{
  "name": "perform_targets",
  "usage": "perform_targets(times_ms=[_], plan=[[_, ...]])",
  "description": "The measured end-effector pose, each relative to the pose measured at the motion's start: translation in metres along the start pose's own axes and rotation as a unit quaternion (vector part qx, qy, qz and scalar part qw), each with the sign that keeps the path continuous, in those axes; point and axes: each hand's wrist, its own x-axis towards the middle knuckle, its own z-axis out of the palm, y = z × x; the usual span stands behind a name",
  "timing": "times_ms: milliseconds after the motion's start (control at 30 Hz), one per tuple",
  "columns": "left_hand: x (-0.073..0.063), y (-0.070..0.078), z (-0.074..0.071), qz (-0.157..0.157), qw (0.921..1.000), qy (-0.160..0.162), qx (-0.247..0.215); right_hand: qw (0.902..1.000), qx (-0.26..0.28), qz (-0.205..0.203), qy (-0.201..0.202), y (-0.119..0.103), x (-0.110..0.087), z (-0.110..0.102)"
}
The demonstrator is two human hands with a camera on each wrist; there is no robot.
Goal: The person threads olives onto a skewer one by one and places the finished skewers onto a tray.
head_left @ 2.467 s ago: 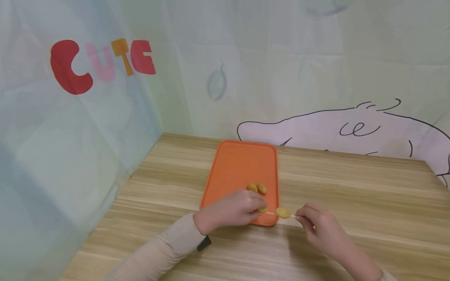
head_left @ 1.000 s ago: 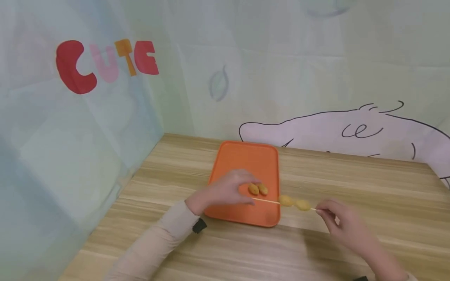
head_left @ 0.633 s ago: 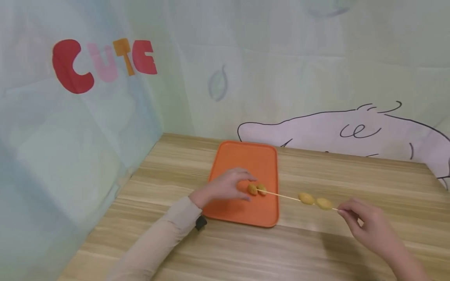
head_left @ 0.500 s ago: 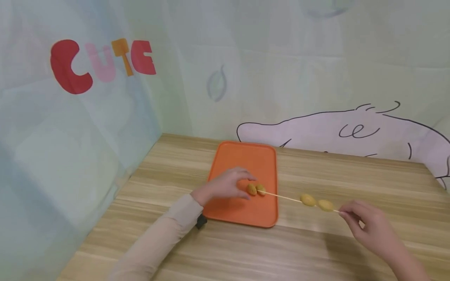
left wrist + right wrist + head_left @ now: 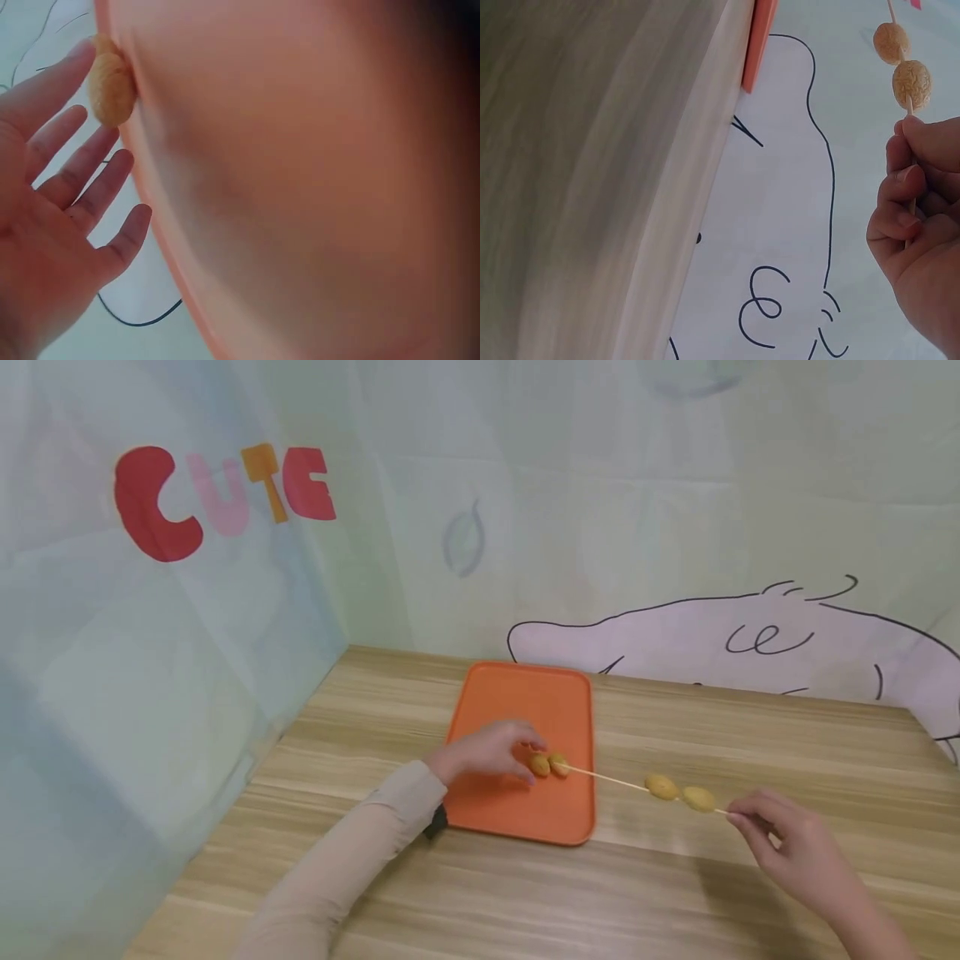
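My right hand (image 5: 795, 847) pinches the near end of a thin wooden skewer (image 5: 611, 778) between thumb and fingers. Two wrinkled, golden-brown oval food pieces are threaded on it, one (image 5: 699, 799) near the fingers and the other (image 5: 662, 787) just beyond. The skewer's far end overlaps two loose golden-brown pieces (image 5: 540, 766) lying side by side on the orange tray (image 5: 525, 697). My left hand (image 5: 491, 750) hovers over the tray, fingers and thumb spread close to the loose pieces. In the left wrist view, its thumb tip overlaps a loose piece (image 5: 112, 90).
The tray lies on a wood-grain table (image 5: 720, 743). Behind rises a pale cloth backdrop (image 5: 600, 527) with a pink cartoon figure, and another cloth with coloured letters hangs at the left.
My left hand has let go of a food piece, now threaded on the skewer, and spread its fingers beside the loose pieces. My right hand has drawn the skewer to the right, off the tray.
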Motion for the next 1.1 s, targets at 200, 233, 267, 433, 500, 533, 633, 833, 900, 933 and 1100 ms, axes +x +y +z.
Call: perform_targets(times_ms=[200,233,267,433,500,533,633,833,900,933,1100], plan=[[0.0,-0.003,0.007,0.016,0.9998,0.008,-0.005,0.9999,-0.002,-0.014,-0.002,0.002,0.001,0.001],[0.0,-0.003,0.008,0.02,0.9997,0.012,-0.003,0.9999,-0.004,-0.014,-0.005,0.002,0.001,0.001],[0.0,-0.004,0.009,0.024,0.9996,0.015,-0.002,0.9999,-0.003,-0.014,-0.005,0.002,0.001,0.001],[0.001,-0.001,0.01,0.02,0.9995,0.021,0.009,1.0,-0.002,-0.008,-0.004,0.002,0.0,0.002],[0.002,0.001,0.009,0.013,0.9996,0.02,0.013,1.0,-0.002,-0.008,-0.001,0.003,-0.001,0.004],[0.002,0.001,0.009,0.01,0.9996,0.02,0.016,1.0,-0.003,-0.008,-0.002,0.003,-0.001,0.004],[0.002,0.003,0.01,0.0,0.9993,0.02,0.03,1.0,-0.004,-0.005,-0.005,0.002,-0.001,0.005],[0.005,0.005,0.012,-0.007,0.998,0.021,0.059,1.0,-0.004,-0.007,-0.005,0.002,0.0,0.006],[0.006,0.006,0.012,-0.002,0.9977,0.025,0.064,0.9999,-0.005,-0.01,-0.005,0.002,0.0,0.006],[0.006,0.006,0.012,0.001,0.9975,0.026,0.066,0.9999,-0.005,-0.009,-0.005,0.001,0.0,0.006],[0.005,0.006,0.014,0.016,0.9956,0.03,0.087,0.9999,-0.009,-0.002,-0.014,0.0,0.001,0.006]])
